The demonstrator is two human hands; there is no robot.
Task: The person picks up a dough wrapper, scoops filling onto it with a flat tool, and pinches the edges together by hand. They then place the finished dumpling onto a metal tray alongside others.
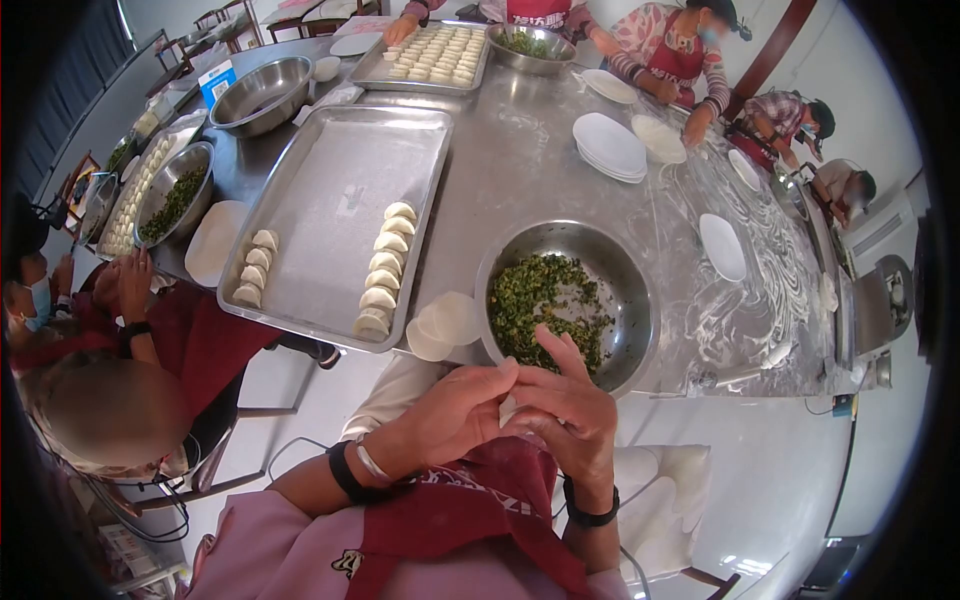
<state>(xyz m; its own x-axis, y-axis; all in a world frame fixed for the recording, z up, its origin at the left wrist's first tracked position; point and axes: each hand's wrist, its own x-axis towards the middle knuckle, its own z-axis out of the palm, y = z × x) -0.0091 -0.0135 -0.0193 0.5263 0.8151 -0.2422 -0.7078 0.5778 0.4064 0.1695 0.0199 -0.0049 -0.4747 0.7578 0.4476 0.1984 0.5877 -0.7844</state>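
Both hands meet above the maroon apron, just below the near rim of a steel bowl (640,325) of chopped green filling (540,300). My left hand (465,410) is curled, its fingertips touching the other hand. My right hand (570,405) has its thumb and fingers bent together, with one finger raised over the bowl. Between them shows a small pale piece, probably dough, mostly hidden by the fingers. Left of the bowl lie several thin round wrappers (452,318). A large metal tray (330,180) holds a short row of dumplings (256,268) and a longer row (385,268).
Beyond stand a full dumpling tray (432,55), an empty steel bowl (262,97) and another filling bowl (530,45). White plates (610,145) and floury streaks (760,270) lie to the right. A co-worker (110,400) sits at left; other people work around the far side.
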